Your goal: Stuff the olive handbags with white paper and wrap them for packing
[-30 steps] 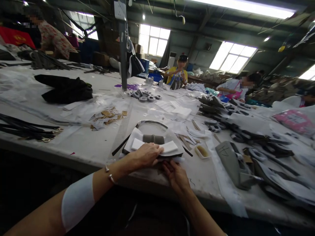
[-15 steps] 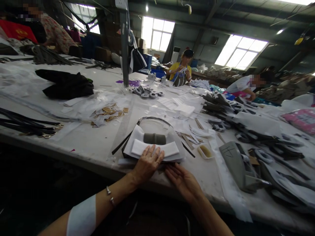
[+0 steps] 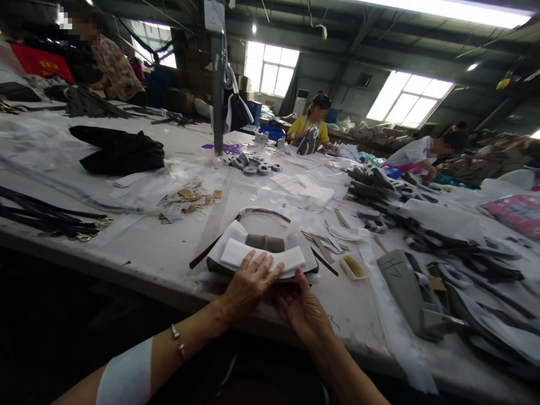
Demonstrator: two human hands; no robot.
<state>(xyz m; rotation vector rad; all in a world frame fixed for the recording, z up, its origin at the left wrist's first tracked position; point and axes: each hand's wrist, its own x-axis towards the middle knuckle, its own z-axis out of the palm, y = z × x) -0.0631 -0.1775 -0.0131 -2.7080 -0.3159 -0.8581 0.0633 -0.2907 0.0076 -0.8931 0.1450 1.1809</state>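
Note:
My left hand (image 3: 250,282) lies flat with fingers spread on a white padded strip (image 3: 287,260) that tops a grey bag piece (image 3: 265,242) with a curved handle (image 3: 264,212). The piece sits near the front edge of the white worktable (image 3: 160,247). My right hand (image 3: 304,306) rests at the piece's front right edge, fingers reaching up against its underside and partly hidden, so I cannot see whether it grips anything.
Black straps (image 3: 46,216) lie at the left, a black cloth bundle (image 3: 120,151) behind them. Brown tags (image 3: 188,199), tape rolls (image 3: 253,166) and a post (image 3: 218,90) stand mid-table. Grey bag parts (image 3: 405,281) and a small glue dish (image 3: 352,266) lie right. Other people work at the far side.
My left hand has spread flatter on the white strip. My right hand has moved up from the table edge to the front right of the bag piece.

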